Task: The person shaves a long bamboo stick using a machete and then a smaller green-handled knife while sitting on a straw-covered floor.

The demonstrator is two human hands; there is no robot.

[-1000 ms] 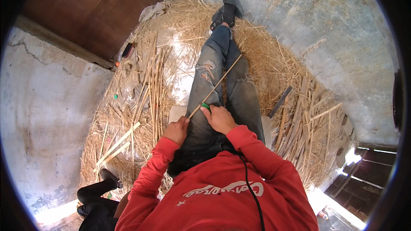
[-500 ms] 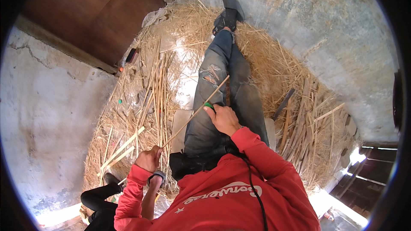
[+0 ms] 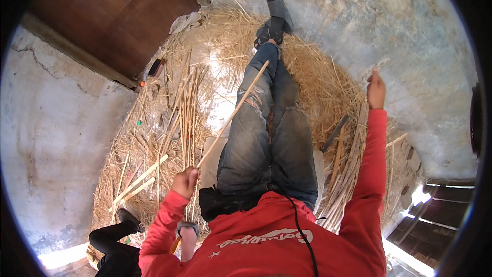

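Note:
My left hand (image 3: 185,181) is closed around the lower end of a long, thin bamboo strip (image 3: 233,114). The strip slants up and away over my thighs, its far tip above my shin. Out to the right, my arm is stretched forward and my right hand (image 3: 376,90) is raised in front of the grey wall. Its fingers look curled together, with one pointing up; what they hold, if anything, is hidden. Both legs, in worn jeans (image 3: 248,143), stretch ahead, crossed at the ankles.
Thin strips (image 3: 188,107) lie on shavings at left, with paler strips (image 3: 141,182) nearer. More strips (image 3: 353,159) and a dark flat blade-like piece (image 3: 335,132) lie at right. A red-and-black object (image 3: 155,67) lies by the brown panel. Another person's dark-clothed leg (image 3: 110,241) is at lower left.
My right hand has left the strip, where it held something green, and swung out right and forward. The green thing no longer shows there. The strip, still in my left hand, now points more steeply forward.

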